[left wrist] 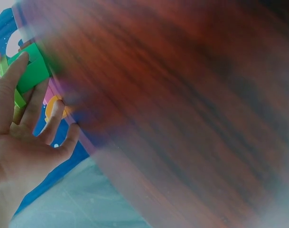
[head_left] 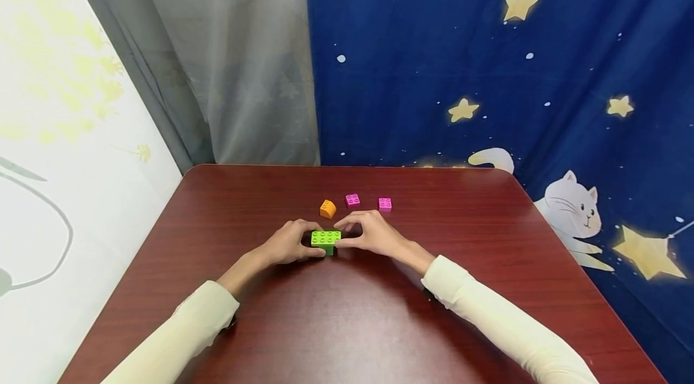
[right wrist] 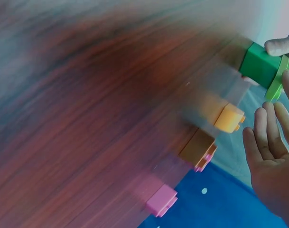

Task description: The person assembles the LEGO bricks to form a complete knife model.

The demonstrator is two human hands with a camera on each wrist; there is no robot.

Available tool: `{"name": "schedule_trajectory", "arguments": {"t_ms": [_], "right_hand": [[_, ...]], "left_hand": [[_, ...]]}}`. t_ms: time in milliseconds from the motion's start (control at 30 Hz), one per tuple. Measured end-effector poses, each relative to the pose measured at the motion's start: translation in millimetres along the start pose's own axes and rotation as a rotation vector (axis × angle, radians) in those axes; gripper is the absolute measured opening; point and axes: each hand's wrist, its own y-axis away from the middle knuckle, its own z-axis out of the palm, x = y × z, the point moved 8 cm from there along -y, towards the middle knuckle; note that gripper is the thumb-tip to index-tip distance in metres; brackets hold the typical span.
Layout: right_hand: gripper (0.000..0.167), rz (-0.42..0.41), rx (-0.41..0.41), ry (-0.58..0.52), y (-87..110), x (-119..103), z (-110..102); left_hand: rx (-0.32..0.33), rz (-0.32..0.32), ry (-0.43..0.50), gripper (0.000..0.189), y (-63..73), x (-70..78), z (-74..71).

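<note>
In the head view, a lime-green toy building brick [head_left: 326, 238] with studs on top sits on a darker green brick [head_left: 329, 249], mid-table. My left hand [head_left: 291, 242] holds the stack from the left, its thumb along the front side. In the left wrist view, that thumb lies across the dark green brick [left wrist: 36, 71]. From the right, my right hand [head_left: 374, 232] curves thumb and forefinger around the lime brick's right end. The right wrist view shows the thumb against the lime brick [right wrist: 276, 84], the other fingers loosely bent below it.
Behind the hands lie an orange curved brick [head_left: 328, 209] and two pink bricks, a middle one [head_left: 353, 200] and a right one [head_left: 385, 204]. The middle one shows a brown side [right wrist: 197, 146] in the right wrist view. Curtains [head_left: 379, 100] hang beyond the dark red table [head_left: 336, 324].
</note>
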Motion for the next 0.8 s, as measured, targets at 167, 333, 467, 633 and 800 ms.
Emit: {"name": "schedule_trajectory", "arguments": {"t_ms": [167, 333, 467, 633, 800], "right_hand": [[0.039, -0.01, 0.014, -0.007, 6.2, 6, -8], [0.04, -0.029, 0.03, -0.014, 12.5, 12, -15], [0.041, -0.005, 0.035, -0.026, 14.3, 22, -20], [0.042, 0.037, 0.05, -0.009, 17.0, 38, -26], [0.047, 0.072, 0.06, 0.005, 20.1, 50, -29]], "left_hand": [[0.006, 0.006, 0.003, 0.036, 1.2, 1.8, -0.2], [0.014, 0.027, 0.002, 0.037, 2.7, 3.9, 0.5], [0.017, 0.035, 0.016, 0.037, 4.1, 4.4, 0.5], [0.019, 0.041, 0.03, 0.038, 4.9, 5.1, 0.9], [0.021, 0.035, 0.024, 0.044, 6.5, 5.1, 1.3]]}}
